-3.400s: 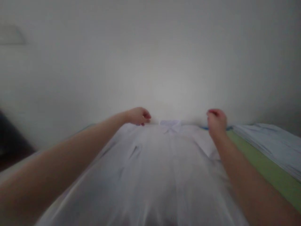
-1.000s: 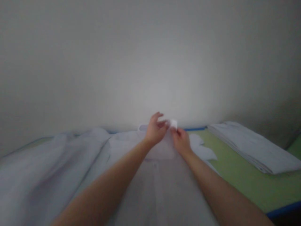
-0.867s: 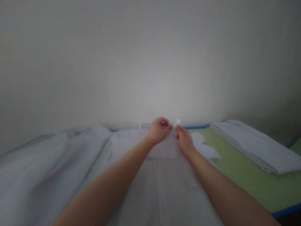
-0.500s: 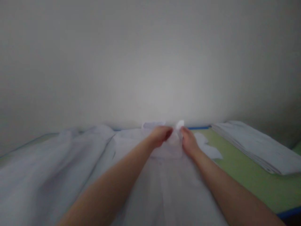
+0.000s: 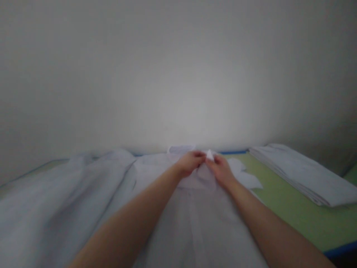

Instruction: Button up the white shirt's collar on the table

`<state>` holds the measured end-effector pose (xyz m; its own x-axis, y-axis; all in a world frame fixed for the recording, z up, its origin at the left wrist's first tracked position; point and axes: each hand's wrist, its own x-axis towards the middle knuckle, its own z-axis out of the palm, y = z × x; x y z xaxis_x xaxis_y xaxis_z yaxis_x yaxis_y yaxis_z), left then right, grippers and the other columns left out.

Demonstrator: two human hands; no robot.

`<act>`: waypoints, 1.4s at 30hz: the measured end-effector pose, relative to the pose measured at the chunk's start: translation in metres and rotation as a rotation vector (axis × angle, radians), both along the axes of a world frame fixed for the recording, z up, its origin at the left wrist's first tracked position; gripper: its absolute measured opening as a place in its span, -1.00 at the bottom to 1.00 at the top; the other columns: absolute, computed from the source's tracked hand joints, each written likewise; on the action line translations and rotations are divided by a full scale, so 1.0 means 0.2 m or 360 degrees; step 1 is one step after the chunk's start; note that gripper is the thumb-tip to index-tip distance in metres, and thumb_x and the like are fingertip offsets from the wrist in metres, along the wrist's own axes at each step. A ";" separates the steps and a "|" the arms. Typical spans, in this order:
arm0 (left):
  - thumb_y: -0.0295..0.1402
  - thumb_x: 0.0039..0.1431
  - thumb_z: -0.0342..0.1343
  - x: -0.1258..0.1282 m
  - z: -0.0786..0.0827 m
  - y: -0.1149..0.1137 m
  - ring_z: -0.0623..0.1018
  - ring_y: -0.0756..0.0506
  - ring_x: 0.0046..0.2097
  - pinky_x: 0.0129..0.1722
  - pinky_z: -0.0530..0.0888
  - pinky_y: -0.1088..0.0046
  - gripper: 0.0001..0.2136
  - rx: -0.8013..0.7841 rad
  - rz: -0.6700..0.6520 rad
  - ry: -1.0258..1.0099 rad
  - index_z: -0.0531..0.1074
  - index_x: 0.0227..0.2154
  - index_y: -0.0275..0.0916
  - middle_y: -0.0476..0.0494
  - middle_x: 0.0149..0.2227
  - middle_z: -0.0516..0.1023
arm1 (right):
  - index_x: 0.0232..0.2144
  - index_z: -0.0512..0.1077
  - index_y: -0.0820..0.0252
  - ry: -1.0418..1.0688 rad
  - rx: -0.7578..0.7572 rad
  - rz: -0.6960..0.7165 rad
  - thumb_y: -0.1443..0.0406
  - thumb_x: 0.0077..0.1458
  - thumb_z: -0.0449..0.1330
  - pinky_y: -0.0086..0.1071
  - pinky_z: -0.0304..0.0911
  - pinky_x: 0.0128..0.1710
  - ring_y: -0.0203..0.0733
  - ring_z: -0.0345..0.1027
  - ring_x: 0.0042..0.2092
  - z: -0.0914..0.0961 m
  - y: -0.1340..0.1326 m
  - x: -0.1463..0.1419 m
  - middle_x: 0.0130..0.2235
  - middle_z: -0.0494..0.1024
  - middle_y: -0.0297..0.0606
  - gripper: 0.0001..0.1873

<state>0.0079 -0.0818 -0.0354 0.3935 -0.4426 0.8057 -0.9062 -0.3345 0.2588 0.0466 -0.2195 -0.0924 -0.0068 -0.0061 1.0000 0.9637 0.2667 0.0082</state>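
A white garment [image 5: 181,227], which looks like a shirt with a strip down its middle, lies spread in front of me. Its collar-like band [image 5: 182,149] is at the far end by the wall. Over the garment's upper part, my left hand [image 5: 192,163] pinches white fabric between closed fingers. My right hand [image 5: 221,169] is close beside it, closed on the same piece, and a small white fabric tip [image 5: 209,155] pokes up between the two hands. The fingertips almost meet. What exactly lies inside the fingers is partly hidden and blurred.
Rumpled white cloth [image 5: 55,208] covers the left side. To the right, a folded stack of white fabric [image 5: 304,175] rests on the green table [image 5: 290,219] with blue edging. Small white cut pieces [image 5: 248,178] lie beside my right hand. A grey wall [image 5: 178,74] rises behind.
My right hand has moved left towards my left hand, closing the gap between them. The raised fabric tip has shifted left and lower. My left hand has hardly moved.
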 end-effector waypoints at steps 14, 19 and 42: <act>-0.29 0.03 0.10 -0.01 0.01 -0.04 0.43 0.06 -0.45 -0.44 0.43 0.52 -0.82 -0.0365 0.0002 -0.0148 0.38 -0.48 -0.33 -0.07 -0.49 0.40 | -0.30 0.46 0.39 0.0283 0.0420 -0.0033 0.09 -0.07 0.12 -0.44 0.22 -0.45 -0.19 0.36 -0.37 0.03 -0.04 0.02 -0.37 0.53 -0.14 -0.55; -0.29 0.11 0.01 -0.01 -0.01 -0.05 0.47 0.00 -0.37 -0.47 0.46 0.48 -0.83 -0.0344 0.0065 -0.0176 0.37 -0.43 -0.31 -0.13 -0.42 0.44 | -0.40 0.47 0.40 0.0286 0.0665 -0.0378 0.09 -0.09 0.11 -0.48 0.11 -0.51 -0.26 0.27 -0.45 0.05 -0.08 0.08 -0.45 0.50 -0.20 -0.58; -0.30 -0.14 0.20 -0.07 0.01 0.03 0.37 0.07 -0.48 -0.52 0.27 0.59 -0.75 0.0109 0.0598 -0.1032 0.36 -0.36 -0.26 0.02 -0.46 0.39 | -0.51 0.43 0.28 0.0054 0.0067 0.0180 0.14 -0.07 0.11 -0.38 0.20 -0.39 -0.22 0.31 -0.41 -0.01 -0.06 -0.02 -0.49 0.49 -0.24 -0.71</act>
<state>-0.0062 -0.0757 -0.0328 -0.0160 -0.4299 0.9027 -0.6916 -0.6473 -0.3205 0.0429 -0.2305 -0.0948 0.0302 -0.0468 0.9984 0.9275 0.3737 -0.0106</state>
